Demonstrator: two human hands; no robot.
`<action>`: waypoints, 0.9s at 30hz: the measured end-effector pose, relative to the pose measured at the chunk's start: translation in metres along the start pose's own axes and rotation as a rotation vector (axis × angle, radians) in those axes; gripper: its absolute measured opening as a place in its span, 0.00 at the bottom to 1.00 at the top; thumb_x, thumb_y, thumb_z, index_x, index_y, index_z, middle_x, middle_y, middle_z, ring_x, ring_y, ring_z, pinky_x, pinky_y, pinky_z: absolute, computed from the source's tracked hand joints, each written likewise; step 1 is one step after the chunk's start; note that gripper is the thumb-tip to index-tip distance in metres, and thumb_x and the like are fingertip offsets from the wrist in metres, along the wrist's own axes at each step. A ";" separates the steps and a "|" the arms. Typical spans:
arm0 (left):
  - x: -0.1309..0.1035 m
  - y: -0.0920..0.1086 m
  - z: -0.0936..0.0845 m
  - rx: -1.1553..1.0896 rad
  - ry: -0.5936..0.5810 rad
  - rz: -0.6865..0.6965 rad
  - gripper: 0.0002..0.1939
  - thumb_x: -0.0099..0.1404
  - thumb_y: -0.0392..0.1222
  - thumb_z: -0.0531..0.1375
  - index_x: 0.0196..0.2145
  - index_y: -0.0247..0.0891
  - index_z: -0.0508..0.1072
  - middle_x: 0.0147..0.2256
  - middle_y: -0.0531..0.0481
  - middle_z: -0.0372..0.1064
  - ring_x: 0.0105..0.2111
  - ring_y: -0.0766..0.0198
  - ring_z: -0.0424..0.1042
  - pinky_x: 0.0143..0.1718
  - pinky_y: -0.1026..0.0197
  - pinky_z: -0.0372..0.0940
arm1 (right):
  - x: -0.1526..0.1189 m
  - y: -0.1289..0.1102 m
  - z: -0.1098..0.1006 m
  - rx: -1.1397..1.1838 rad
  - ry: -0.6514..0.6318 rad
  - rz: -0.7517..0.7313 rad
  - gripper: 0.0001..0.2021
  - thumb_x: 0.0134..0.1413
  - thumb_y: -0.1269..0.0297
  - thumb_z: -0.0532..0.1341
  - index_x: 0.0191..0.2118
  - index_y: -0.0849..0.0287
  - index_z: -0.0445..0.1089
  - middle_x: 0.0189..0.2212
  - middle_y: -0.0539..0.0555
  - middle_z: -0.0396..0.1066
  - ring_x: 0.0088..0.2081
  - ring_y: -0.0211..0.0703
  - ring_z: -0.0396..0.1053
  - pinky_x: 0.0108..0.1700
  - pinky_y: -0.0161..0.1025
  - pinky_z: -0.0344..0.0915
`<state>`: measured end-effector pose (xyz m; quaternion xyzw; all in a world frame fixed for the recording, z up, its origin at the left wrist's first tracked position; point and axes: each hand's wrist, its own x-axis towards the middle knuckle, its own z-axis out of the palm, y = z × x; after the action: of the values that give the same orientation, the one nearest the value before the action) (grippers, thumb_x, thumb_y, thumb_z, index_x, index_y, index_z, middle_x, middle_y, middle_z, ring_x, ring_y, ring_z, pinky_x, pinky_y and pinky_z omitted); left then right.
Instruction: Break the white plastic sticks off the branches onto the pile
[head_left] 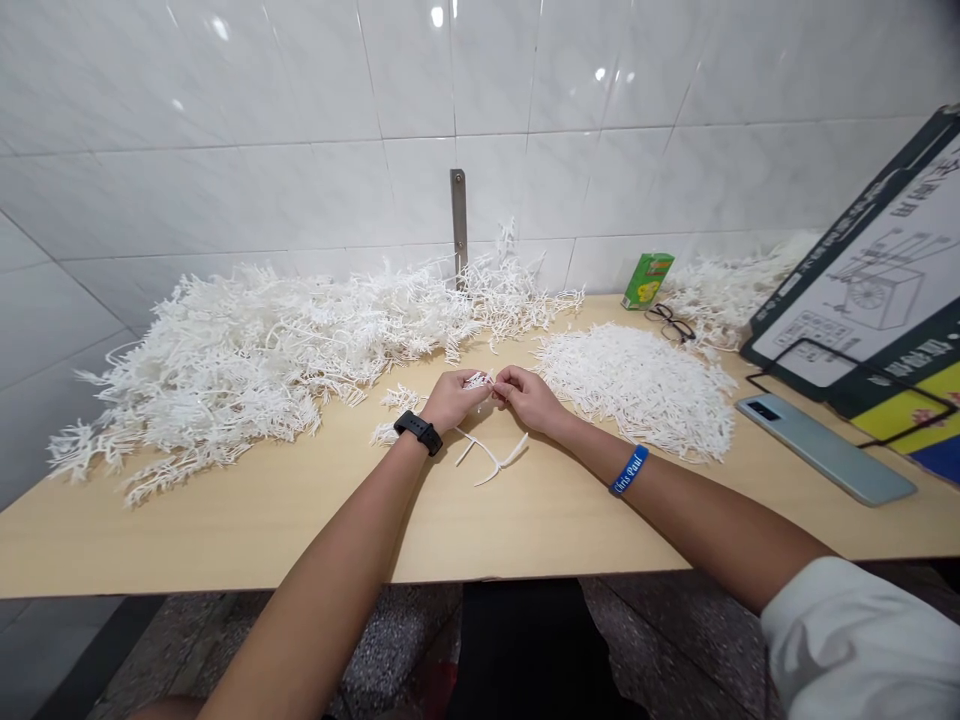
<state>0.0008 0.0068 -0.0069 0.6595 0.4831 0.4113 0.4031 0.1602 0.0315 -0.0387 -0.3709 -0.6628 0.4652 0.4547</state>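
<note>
Near the middle of the table, my left hand (452, 400) is closed around a white branched plastic piece (477, 380), with thin prongs showing between the fingers. My right hand (531, 400) pinches at the right end of the same piece, fingertips meeting those of the left; what exactly sits in this pinch is too small to tell. Below the hands lies a bare white plastic sprue (491, 462). A heap of tangled white branched pieces (300, 340) spreads at the left and back. To the right is a flatter pile of small loose white pieces (637, 385).
A grey-blue phone (825, 448) lies at the right, beside a leaning printed box (885, 290) and a black wire frame (847, 355). Eyeglasses (670, 322) and a small green box (648, 280) are farther back. A metal bracket (459, 225) is on the tiled wall.
</note>
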 end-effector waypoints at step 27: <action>-0.002 -0.013 0.004 0.203 -0.010 0.019 0.16 0.59 0.47 0.58 0.44 0.40 0.66 0.20 0.59 0.60 0.18 0.70 0.57 0.22 0.66 0.51 | -0.001 -0.007 -0.002 -0.332 0.060 -0.140 0.07 0.52 0.64 0.57 0.32 0.58 0.71 0.31 0.52 0.71 0.35 0.42 0.67 0.39 0.39 0.62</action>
<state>0.0003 0.0072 -0.0201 0.7036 0.5141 0.3606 0.3327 0.1616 0.0292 -0.0322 -0.4077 -0.7407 0.3053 0.4381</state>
